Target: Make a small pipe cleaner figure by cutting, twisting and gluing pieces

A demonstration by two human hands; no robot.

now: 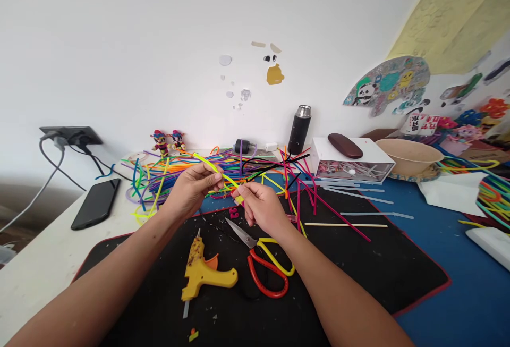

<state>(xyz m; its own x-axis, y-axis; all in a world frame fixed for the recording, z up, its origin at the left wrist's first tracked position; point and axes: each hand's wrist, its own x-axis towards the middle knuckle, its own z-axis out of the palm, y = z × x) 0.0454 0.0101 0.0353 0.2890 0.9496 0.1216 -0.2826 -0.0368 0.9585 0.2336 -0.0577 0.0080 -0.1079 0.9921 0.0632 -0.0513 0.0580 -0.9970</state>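
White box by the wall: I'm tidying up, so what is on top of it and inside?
A dark red oval case lies on top of the white box. Inside, through the front, jumbled pinkish and whitish pieces show; anything deeper is hidden behind them.

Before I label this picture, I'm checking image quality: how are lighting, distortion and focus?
Head view, lighting: soft, with no harsh shadows on the wall; head view, distortion: things near the edges seem stretched; head view, focus: left hand, right hand and scissors look fairly sharp.
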